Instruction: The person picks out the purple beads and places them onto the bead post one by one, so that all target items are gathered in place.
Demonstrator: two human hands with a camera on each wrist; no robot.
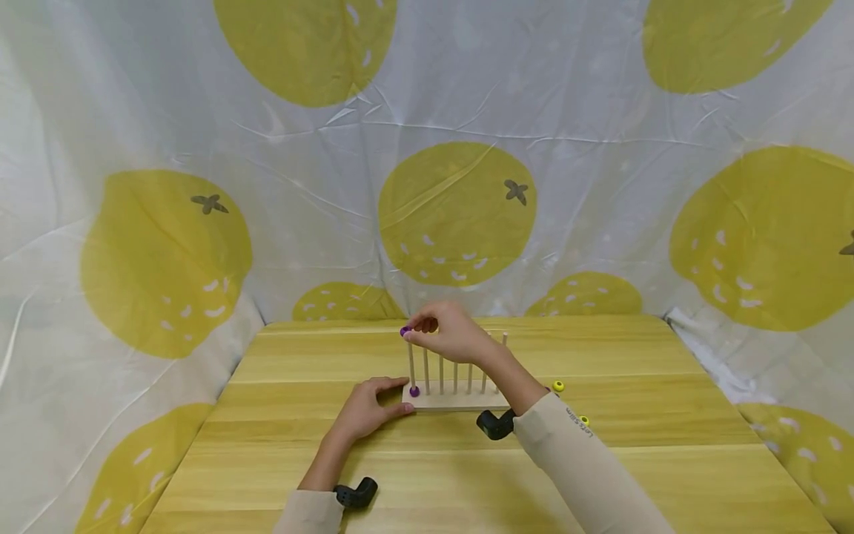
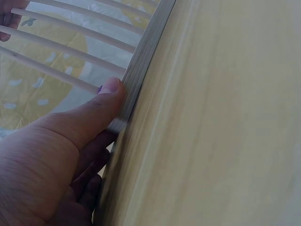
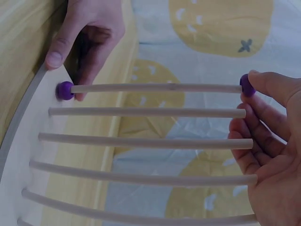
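A wooden peg rack, with a long flat base (image 1: 454, 401) and a row of upright thin pegs (image 3: 150, 141), stands on the table. My left hand (image 1: 363, 409) holds the base's left end, thumb at the front edge and fingers at the back. Between thumb and forefinger, my right hand (image 1: 454, 332) pinches a purple bead (image 3: 247, 85) right at the top of the leftmost peg. Another purple bead (image 3: 65, 90) sits at the foot of that same peg, against the base. The right hand and forearm hide part of the other pegs in the head view.
Right of the rack, a yellow bead (image 1: 558, 386) lies on the wooden table (image 1: 300, 356). A second yellow bead (image 1: 584, 420) shows beside the right sleeve, partly covered. Behind the table hangs a pale curtain (image 1: 320, 200) with large yellow fruit prints.
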